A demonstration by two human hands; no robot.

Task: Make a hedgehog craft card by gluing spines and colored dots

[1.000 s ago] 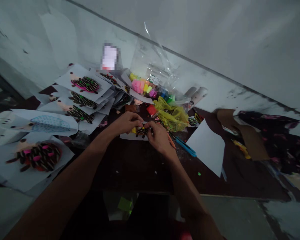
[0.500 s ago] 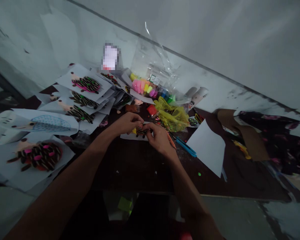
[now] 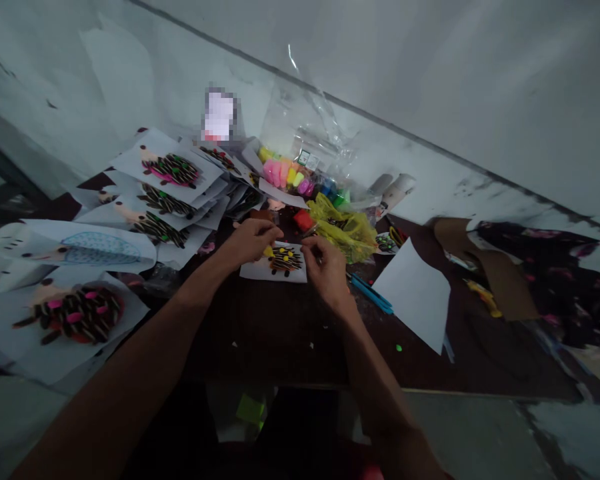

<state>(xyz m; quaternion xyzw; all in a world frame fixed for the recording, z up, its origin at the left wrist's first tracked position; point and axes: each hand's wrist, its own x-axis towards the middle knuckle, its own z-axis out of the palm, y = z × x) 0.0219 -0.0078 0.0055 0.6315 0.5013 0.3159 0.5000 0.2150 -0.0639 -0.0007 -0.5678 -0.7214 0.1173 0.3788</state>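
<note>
A small white card (image 3: 296, 273) lies on the dark table, bearing a brown-striped hedgehog figure (image 3: 286, 260) with yellow dots. My left hand (image 3: 254, 239) is at the card's upper left, its fingers pinched beside a bit of yellow; what it holds is too small to make out. At the card's right edge my right hand (image 3: 326, 264) has thumb and fingertips together, and anything between them is too small to tell. A blue tool (image 3: 371, 293) lies right of my right hand.
Stacked hedgehog sheets (image 3: 167, 167) fill the left side. Behind are coloured clay packs (image 3: 293, 177), a yellow plastic bag (image 3: 347, 230) and a red packet (image 3: 304, 220). A white sheet (image 3: 415, 293) and brown cardboard (image 3: 510, 287) lie on the right.
My right hand has moved right, off the figure, and my left hand has shifted slightly left. More of the card and its yellow dots now shows between them.
</note>
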